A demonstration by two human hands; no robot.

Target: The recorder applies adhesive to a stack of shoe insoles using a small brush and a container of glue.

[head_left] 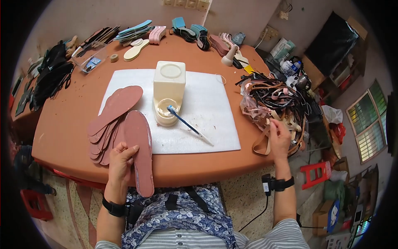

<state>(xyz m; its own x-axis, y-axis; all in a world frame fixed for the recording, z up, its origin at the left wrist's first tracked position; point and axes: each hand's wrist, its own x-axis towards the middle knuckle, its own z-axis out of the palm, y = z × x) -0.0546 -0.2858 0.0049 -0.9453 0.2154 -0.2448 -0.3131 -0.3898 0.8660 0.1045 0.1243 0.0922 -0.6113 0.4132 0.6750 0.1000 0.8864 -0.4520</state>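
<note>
My left hand (120, 162) grips a dusty-red shoe insole (143, 174) between thumb and fingers, over the table's front edge. Beside it, on the left, a fanned stack of similar insoles (98, 139) lies partly on a white foam sheet (207, 103). My right hand (280, 139) is closed in a pinch on a beige strap (262, 145) at the front of a tangled strap pile (275, 97). Mid-sheet stands a cream glue pot (171, 79) with an open round cup. Across the cup's rim leans a blue toothbrush (188, 125), its handle resting on the sheet.
Along the orange table's (62, 124) back edge sit bundles of blue and pink soles (137, 32), a clear plastic box (90, 62) and a tape roll (114, 58). Black material (52, 76) lies at left. Red stools (316, 174) stand on the floor.
</note>
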